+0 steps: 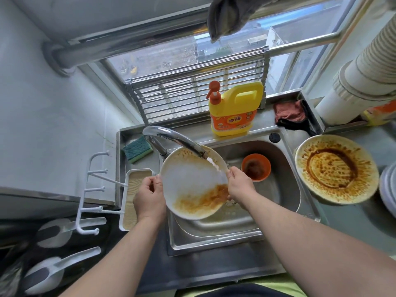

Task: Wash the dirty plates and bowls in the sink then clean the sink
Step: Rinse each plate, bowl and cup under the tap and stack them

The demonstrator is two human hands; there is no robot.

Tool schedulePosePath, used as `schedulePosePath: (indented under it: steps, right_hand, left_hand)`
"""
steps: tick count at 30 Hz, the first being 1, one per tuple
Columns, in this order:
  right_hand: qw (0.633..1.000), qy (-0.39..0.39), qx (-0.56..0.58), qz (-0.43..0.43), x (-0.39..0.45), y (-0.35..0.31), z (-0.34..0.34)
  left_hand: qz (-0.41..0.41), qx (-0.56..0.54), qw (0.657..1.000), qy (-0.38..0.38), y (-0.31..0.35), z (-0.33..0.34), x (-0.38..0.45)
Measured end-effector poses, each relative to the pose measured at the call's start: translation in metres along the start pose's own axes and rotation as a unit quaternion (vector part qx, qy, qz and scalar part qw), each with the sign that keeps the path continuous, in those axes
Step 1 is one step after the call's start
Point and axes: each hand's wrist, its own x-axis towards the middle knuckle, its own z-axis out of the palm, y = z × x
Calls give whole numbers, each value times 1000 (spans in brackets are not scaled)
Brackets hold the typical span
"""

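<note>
Both bare forearms reach in from the bottom edge toward a white plate (194, 183) held tilted over the sink (285, 189). On its left rim the left hand (150, 195) grips with curled fingers; on the right rim the right hand (239, 184) pinches the edge. Water from the faucet (171, 139) falls onto the plate's upper part, and orange sauce sits at its lower edge. An orange bowl (256, 167) sits in the basin beyond the right hand. A second stained plate (336, 169) lies on the counter right of the sink.

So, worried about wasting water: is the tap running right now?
On. Water streams from the faucet spout onto the plate both hands hold.
</note>
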Motion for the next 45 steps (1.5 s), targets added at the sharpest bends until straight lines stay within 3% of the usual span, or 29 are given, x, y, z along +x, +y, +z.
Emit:
schedulePosePath:
  steps: [7, 15, 25, 36, 45]
  right_hand:
    - [999, 10, -36, -14, 3, 2, -1]
    - [999, 37, 4, -33, 1, -8, -25]
    - [980, 103, -89, -147, -2, -29, -62]
    - [979, 118, -92, -137, -5, -28, -69]
    - [961, 166, -107, -192, -5, -38, -84]
  left_hand:
    - [7, -9, 1000, 6, -2, 2, 3]
    - [-3, -31, 1000, 3, -6, 17, -3]
    - [-20, -88, 996, -22, -1, 34, 2]
    - [-15, -118, 992, -39, 5, 38, 2]
    - [-66, -184, 979, -66, 21, 47, -7]
